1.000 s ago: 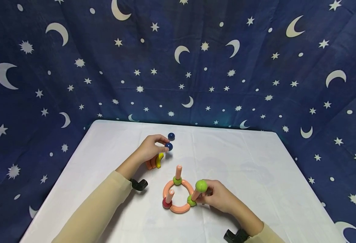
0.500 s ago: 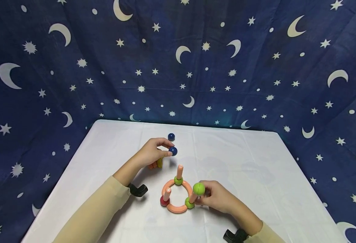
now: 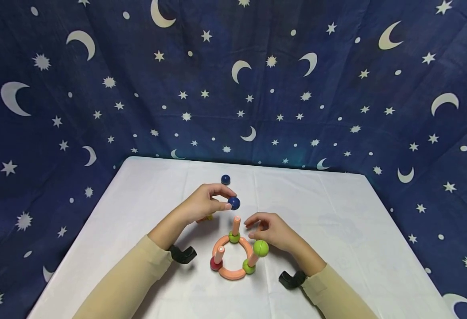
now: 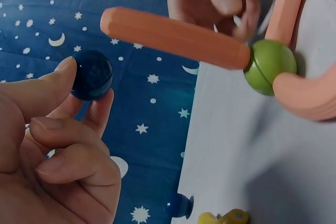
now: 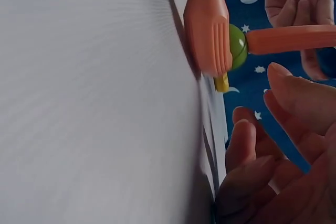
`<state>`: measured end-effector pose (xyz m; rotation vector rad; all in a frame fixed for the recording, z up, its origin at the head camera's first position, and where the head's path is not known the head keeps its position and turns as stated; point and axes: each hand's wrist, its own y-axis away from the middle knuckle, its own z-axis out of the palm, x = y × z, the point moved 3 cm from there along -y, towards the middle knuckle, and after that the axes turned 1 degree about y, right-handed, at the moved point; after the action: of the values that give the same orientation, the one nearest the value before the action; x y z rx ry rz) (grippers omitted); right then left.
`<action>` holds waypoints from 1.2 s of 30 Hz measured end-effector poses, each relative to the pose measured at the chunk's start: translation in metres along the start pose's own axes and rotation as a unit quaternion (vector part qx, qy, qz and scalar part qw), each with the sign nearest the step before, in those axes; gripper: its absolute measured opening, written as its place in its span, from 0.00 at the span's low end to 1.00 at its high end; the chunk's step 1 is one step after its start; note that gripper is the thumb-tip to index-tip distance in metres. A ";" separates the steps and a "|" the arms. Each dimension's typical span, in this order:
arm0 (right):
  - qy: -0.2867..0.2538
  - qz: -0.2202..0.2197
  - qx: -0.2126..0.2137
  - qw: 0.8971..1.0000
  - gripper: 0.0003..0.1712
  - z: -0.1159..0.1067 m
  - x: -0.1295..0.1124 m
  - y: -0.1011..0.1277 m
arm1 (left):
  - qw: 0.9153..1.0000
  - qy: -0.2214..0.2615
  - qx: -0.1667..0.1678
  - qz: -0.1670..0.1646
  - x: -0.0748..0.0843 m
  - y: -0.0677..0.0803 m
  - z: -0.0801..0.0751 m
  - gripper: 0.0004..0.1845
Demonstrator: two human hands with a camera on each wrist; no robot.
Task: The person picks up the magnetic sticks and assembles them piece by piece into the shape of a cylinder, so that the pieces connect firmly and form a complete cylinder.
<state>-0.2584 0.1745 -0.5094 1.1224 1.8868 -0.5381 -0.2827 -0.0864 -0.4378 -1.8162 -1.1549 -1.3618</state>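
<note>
My left hand (image 3: 228, 201) pinches a dark blue ball (image 3: 235, 204) between thumb and fingers, held just above and left of the tip of an upright orange rod (image 3: 236, 223). That rod stands on a green ball (image 3: 234, 238) at the back of an orange ring (image 3: 233, 273). The ring also carries a red ball (image 3: 215, 266) with a short rod, and a rod topped by a light green ball (image 3: 260, 248). My right hand (image 3: 254, 224) hovers just right of the back rod, fingers loosely curled, holding nothing. In the left wrist view the blue ball (image 4: 92, 74) sits near the rod (image 4: 173, 38).
A second dark blue ball (image 3: 225, 179) lies further back on the white table (image 3: 337, 230). Yellow and orange curved pieces (image 3: 207, 217) lie mostly hidden behind my left hand. A starry blue cloth (image 3: 233, 88) hangs behind the table and around it.
My left hand has carried the blue ball right and toward me, up to the back rod. My right hand let go of the green-topped rod and moved back beside the back rod.
</note>
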 end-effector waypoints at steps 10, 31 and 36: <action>-0.033 -0.004 -0.035 0.999 0.18 0.015 -0.010 -0.021 | 0.998 0.042 -0.050 0.020 0.005 0.010 0.008 0.16; -0.029 -0.032 -0.046 0.998 0.10 0.023 -0.014 -0.026 | 0.991 0.073 -0.096 0.052 0.006 0.016 0.015 0.19; -0.032 -0.036 -0.045 0.998 0.10 0.023 -0.013 -0.026 | 0.990 0.086 -0.102 0.051 0.005 0.016 0.014 0.19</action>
<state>-0.2675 0.1386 -0.5121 0.9723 1.8829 -0.5175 -0.2619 -0.0803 -0.4370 -1.8280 -0.8484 -1.5895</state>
